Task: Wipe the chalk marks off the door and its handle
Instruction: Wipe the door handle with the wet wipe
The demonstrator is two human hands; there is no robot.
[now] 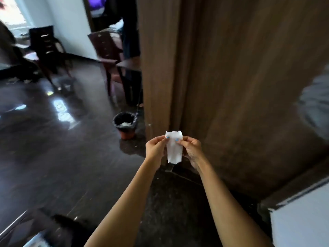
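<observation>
A white paper tissue (174, 148) hangs between both my hands, low in front of the brown wooden door (240, 77). My left hand (155, 148) pinches its upper left edge and my right hand (191, 150) pinches its upper right edge. The tissue is folded and its top edge is ragged. The door stands on the right, its edge facing me. No handle or chalk mark shows in this view.
A small bin with a black liner (125, 124) stands on the dark glossy floor left of the door. Dark chairs (106, 50) and a table stand behind it. A blurred grey shape (315, 104) is at the right edge, a white surface (300, 220) at lower right.
</observation>
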